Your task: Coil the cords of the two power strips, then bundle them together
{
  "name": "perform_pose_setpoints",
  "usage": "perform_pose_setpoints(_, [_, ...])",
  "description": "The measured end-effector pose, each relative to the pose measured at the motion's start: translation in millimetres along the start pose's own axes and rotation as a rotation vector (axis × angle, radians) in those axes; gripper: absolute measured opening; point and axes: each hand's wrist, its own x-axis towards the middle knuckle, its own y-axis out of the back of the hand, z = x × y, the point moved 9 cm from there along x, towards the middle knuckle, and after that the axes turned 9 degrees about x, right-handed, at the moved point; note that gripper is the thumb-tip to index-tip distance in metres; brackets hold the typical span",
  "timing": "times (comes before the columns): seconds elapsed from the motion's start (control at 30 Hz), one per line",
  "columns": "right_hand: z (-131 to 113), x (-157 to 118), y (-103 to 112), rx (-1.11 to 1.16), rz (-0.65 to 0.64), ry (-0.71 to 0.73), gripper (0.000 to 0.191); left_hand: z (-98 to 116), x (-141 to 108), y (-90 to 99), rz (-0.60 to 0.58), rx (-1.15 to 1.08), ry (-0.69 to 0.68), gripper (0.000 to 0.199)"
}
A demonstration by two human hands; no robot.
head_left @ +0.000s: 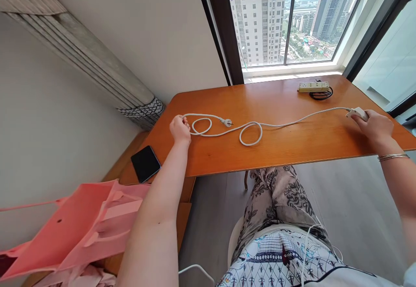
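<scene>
A white power cord (pixel 287 124) runs across the brown table, with two loose loops in its left half. My left hand (pixel 180 130) is closed round the cord at the table's left side. Close to that hand lies the cord's white plug (pixel 226 122), its pins pointing right. At the right end, my right hand (pixel 377 127) grips the white power strip (pixel 357 113) into which the cord runs. My fingers and palm cover part of the strip.
A second power strip (pixel 313 87) with a bundled black cord (pixel 321 95) sits near the window. A black tablet or phone (pixel 145 164) lies at the table's left. Below it is a pink bag (pixel 81 222). The wooden table (pixel 214 157) meets the wall at the back.
</scene>
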Motion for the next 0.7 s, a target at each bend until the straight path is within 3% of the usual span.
perform_pose_setpoints(0.1, [4.0,1.0,-2.6,0.012,-0.005,0.022,0.066,-22.4,10.5,10.3,0.076,-0.220,0.199,0.019])
perform_pose_setpoints(0.23, [6.1,2.9,-3.5,0.005,0.010,0.004,0.065,-31.7,18.5,13.9,0.087,-0.231,0.260,0.017])
perform_pose_setpoints(0.4, [4.0,7.5,-4.1,0.017,0.033,0.031,0.066,-39.9,20.3,3.7,0.049,-0.136,0.307,0.010])
perform_pose_setpoints(0.47, [3.8,7.5,-3.9,0.022,0.032,0.041,0.067,-34.1,18.9,10.3,0.129,0.013,0.241,0.002])
perform_pose_setpoints(0.57, [5.0,5.6,-4.2,0.021,0.012,0.021,0.069,-13.5,6.7,18.4,0.245,0.202,0.059,0.025])
perform_pose_setpoints(0.63, [5.4,4.6,-4.9,0.013,-0.005,0.006,0.069,7.7,-6.7,-2.8,0.074,0.313,-0.165,0.030])
perform_pose_setpoints(0.7, [4.9,4.7,-5.2,0.005,-0.008,0.005,0.067,25.5,-34.0,-45.2,-0.278,0.472,-0.443,0.027])
